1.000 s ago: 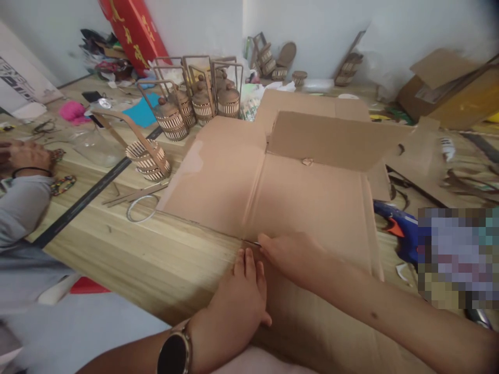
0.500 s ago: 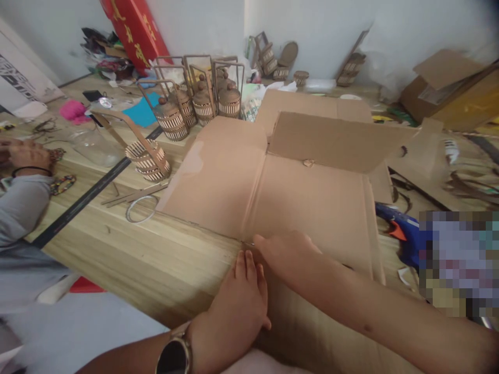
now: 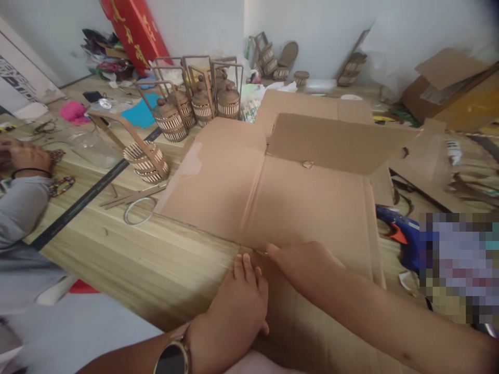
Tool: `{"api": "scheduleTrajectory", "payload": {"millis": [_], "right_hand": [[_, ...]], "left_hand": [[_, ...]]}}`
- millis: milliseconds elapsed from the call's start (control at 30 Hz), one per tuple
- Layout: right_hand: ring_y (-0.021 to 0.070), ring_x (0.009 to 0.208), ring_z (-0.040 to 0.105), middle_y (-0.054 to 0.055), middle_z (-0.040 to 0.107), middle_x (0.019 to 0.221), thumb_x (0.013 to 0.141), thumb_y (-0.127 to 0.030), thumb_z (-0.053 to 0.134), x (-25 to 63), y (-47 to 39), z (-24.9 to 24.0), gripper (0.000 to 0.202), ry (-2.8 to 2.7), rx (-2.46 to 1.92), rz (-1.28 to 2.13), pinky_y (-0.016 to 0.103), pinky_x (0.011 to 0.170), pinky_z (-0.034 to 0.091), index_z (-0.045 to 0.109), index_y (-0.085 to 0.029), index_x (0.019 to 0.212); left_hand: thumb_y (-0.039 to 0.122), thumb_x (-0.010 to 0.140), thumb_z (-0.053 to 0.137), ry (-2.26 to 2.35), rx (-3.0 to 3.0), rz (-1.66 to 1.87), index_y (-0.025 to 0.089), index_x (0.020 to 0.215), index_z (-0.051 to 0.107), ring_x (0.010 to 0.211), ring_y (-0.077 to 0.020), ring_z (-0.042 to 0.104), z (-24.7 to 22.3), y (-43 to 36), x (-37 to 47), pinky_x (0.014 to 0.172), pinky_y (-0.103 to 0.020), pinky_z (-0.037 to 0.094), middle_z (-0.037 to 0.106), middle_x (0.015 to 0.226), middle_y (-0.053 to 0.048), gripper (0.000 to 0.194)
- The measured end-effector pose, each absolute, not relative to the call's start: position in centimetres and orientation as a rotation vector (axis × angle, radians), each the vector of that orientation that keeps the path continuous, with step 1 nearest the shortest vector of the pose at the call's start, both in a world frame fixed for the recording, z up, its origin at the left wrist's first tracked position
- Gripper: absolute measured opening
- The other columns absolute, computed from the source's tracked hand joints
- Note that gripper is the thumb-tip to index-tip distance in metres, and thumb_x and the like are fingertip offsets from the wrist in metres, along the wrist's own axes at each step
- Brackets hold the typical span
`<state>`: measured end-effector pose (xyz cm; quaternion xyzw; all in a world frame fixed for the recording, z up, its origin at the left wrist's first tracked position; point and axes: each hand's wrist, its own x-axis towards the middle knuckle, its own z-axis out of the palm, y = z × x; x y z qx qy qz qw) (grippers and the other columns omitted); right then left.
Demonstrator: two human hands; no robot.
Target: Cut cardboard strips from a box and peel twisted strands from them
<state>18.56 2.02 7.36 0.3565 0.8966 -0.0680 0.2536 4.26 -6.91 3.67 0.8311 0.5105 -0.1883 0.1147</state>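
A large unfolded cardboard box (image 3: 304, 208) lies on the wooden table, with one flap standing up at its back. My right hand (image 3: 307, 265) is closed at the cardboard's near edge; a small shiny tip shows at its fingertips, too little to name. Just left of it, my left hand (image 3: 241, 296), with a watch on the wrist, presses down flat near the same edge, fingers stretched forward. Beyond the cardboard's left side stands an open slatted basket (image 3: 146, 161) with a tall handle. A white ring (image 3: 139, 211) and thin strips (image 3: 130, 196) lie in front of it.
Several lidded baskets (image 3: 202, 104) stand behind the cardboard. At the far left, another person's hand (image 3: 29, 156) is near beaded strings. A blue glue gun (image 3: 409, 239) lies at the right. An open carton (image 3: 429, 88) and plastic stand at the back right.
My right hand has moved a little to the right along the cardboard's near edge. My left hand stays nearly in place.
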Motion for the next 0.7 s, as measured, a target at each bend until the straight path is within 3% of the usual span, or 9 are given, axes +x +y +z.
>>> {"api": "scheduleTrajectory", "payload": {"millis": [133, 300, 567, 700], "right_hand": [[0.0303, 0.076, 0.076, 0.008, 0.076, 0.083, 0.086, 0.000, 0.050, 19.4, 1.9, 7.6, 0.035, 2.391, 1.006, -0.178, 0.037, 0.055, 0.059, 0.064, -0.021, 0.111], [0.0300, 0.078, 0.076, 0.007, 0.077, 0.085, 0.085, 0.004, 0.046, 20.9, 1.5, 7.9, 0.050, 2.301, 1.059, -0.191, 0.035, 0.056, 0.059, 0.063, -0.025, 0.122], [0.0247, 0.066, 0.075, 0.004, 0.075, 0.074, 0.081, 0.005, 0.047, 25.0, 0.5, 6.9, 0.054, 2.327, 1.101, -0.071, 0.023, 0.044, 0.045, 0.067, -0.028, 0.118], [0.0263, 0.065, 0.075, 0.003, 0.074, 0.072, 0.079, 0.009, 0.045, 26.8, 0.1, 7.2, 0.060, 2.270, 1.160, -0.059, 0.024, 0.043, 0.041, 0.067, -0.030, 0.117]], "left_hand": [[0.065, 0.069, 0.077, 1.541, 2.495, -0.461, 0.003, 0.143, 0.053, 0.132, -0.0491, 0.050, 3.0, -7.5, 4.1, 0.097, -0.056, 0.055, 0.041, 0.143, -0.039, 0.099], [0.061, 0.072, 0.077, 1.470, 2.394, -0.644, 0.003, 0.144, 0.051, 0.131, -0.0480, 0.050, 4.5, -6.5, 4.5, 0.098, -0.054, 0.055, 0.040, 0.142, -0.040, 0.097], [0.061, 0.076, 0.074, 1.446, 2.335, -0.777, 0.002, 0.146, 0.047, 0.135, -0.0464, 0.045, 5.7, -5.8, 4.7, 0.100, -0.053, 0.053, 0.036, 0.143, -0.041, 0.096], [0.060, 0.074, 0.077, 1.448, 2.353, -0.775, 0.004, 0.144, 0.051, 0.132, -0.0464, 0.049, 5.8, -5.8, 4.8, 0.099, -0.053, 0.054, 0.040, 0.142, -0.040, 0.094]]}}
